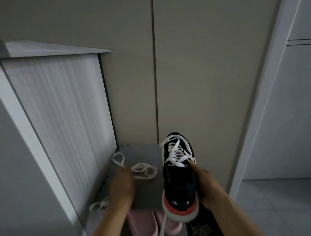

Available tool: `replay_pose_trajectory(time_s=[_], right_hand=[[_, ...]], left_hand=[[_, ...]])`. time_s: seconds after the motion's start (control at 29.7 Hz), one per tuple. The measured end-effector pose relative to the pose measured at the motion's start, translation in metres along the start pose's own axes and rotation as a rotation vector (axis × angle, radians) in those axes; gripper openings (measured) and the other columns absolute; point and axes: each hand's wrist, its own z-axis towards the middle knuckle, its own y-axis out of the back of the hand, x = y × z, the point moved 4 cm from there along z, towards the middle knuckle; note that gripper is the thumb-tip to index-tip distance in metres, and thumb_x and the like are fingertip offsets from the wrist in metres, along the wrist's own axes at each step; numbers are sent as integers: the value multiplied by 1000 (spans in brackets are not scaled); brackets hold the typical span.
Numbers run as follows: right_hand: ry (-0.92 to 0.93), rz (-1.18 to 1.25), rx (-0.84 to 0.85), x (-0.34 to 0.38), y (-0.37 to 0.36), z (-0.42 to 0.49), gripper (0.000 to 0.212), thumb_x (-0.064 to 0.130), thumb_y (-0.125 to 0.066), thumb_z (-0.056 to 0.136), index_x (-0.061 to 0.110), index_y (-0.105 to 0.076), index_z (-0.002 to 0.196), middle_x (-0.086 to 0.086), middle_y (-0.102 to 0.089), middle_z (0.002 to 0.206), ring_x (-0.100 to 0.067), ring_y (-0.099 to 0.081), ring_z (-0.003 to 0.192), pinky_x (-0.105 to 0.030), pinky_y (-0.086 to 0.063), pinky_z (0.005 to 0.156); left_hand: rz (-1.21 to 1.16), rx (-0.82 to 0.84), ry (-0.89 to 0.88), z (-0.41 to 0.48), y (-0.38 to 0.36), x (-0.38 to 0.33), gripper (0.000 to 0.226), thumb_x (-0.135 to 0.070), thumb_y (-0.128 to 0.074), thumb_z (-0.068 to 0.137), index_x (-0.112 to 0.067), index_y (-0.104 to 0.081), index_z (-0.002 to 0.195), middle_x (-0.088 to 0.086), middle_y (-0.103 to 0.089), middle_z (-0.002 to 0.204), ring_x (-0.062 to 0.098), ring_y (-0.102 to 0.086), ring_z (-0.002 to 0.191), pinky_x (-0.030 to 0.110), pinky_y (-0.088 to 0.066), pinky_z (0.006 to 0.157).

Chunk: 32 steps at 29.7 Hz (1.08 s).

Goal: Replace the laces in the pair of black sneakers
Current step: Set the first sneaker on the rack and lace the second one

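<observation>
We look down on a black knit sneaker with a red-and-white heel and thick white sole (179, 179), held in the air by the right hand (207, 184). Its fingers are curled round the shoe's right flank and the thumb lies up near the tongue. The sneaker points away from us, heel nearest the camera, and it hangs at the right edge of a flat grey plastic shelf top (149, 195). White flat laces are threaded loosely through its eyelets, and one end trails down past the heel.

The left hand (121, 187), blurred, rests on the shelf top with its fingertips closed on a loose white shoelace (144, 169), which lies in loops across the grey surface. A second white lace (98, 205) hangs off the shelf's left side.

Under the shelf top sits a pair of pale pink rubber slippers (141, 227) on a lower tier. A tall white cabinet (60, 113) stands just to the left of the shelf. Beige wall panels (193, 61) rise behind it, and a pale tiled floor (282, 210) shows at right.
</observation>
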Motion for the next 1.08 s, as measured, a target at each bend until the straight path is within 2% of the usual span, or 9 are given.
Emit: replay_pose_trajectory(time_s=[0.17, 0.3, 0.44, 0.54, 0.64, 0.71, 0.91, 0.97, 1.08], right_hand=[[-58, -159, -112, 6, -18, 44, 36, 28, -49, 95, -1, -60, 115, -18, -67, 107, -31, -63, 97, -38, -50, 86], [-63, -311, -144, 11, -35, 69, 37, 21, -46, 96, -7, -52, 118, -20, -60, 115, -34, -58, 104, -34, -48, 76], [-37, -684, -261, 15, -21, 91, 31, 29, -45, 93, 0, -58, 93, -17, -57, 106, -28, -52, 101, -39, -45, 90], [-7, -791, -282, 12, -8, 93, 36, 25, -46, 94, 8, -41, 63, -11, -48, 75, -25, -47, 82, -32, -38, 71], [25, -816, -265, 10, -7, 90, 28, 21, -43, 94, 6, -39, 70, -11, -45, 68, -23, -45, 63, -26, -33, 55], [72, -844, -258, 13, -10, 83, 21, 24, -42, 93, 6, -40, 83, -13, -50, 74, -22, -46, 60, -25, -30, 49], [508, -891, -233, 28, -22, -14, 23, 27, -47, 95, 11, -49, 112, 3, -46, 105, -21, -54, 95, -26, -37, 75], [658, -692, -52, 22, -37, -77, 20, 33, -52, 92, 19, -55, 106, 10, -60, 99, -9, -59, 91, -20, -41, 76], [369, -382, 471, -12, -57, -142, 33, 36, -51, 88, 7, -65, 93, -1, -70, 83, -11, -64, 80, -18, -49, 73]], left_hand=[[-1156, -332, 215, -10, 83, 6, 19, -1, -49, 91, -15, -53, 79, 8, -55, 71, 16, -51, 59, 19, -45, 49], [-1000, -379, -119, -47, 120, -25, 26, 1, -53, 89, -24, -53, 81, -7, -61, 66, 0, -56, 52, 10, -41, 47], [-1188, -331, -12, -65, 113, 10, 34, 15, -47, 85, -17, -58, 79, -9, -62, 60, 0, -54, 46, 8, -42, 44], [-1144, -137, 86, -91, 79, 21, 21, 6, -70, 72, -14, -66, 71, 7, -60, 52, 8, -47, 39, 11, -38, 40], [-1068, -12, 189, -112, 49, 19, 13, -18, -70, 55, -31, -70, 56, -1, -66, 54, 4, -54, 43, 9, -42, 49], [-1094, 145, 253, -124, 33, 18, 28, 1, -69, 73, -22, -68, 55, -5, -64, 51, 1, -58, 49, 12, -45, 58], [-1352, 224, 278, -155, 54, 11, 30, -5, -82, 56, 7, -65, 77, 26, -66, 69, 23, -62, 57, 15, -47, 48], [-1389, 315, 211, -156, 67, 4, 35, -11, -87, 51, 3, -67, 76, 21, -65, 63, 16, -61, 52, 15, -46, 49], [-1429, 435, 172, -166, 74, -11, 21, -12, -79, 55, -8, -71, 74, 21, -66, 75, 23, -60, 66, 22, -47, 56]])
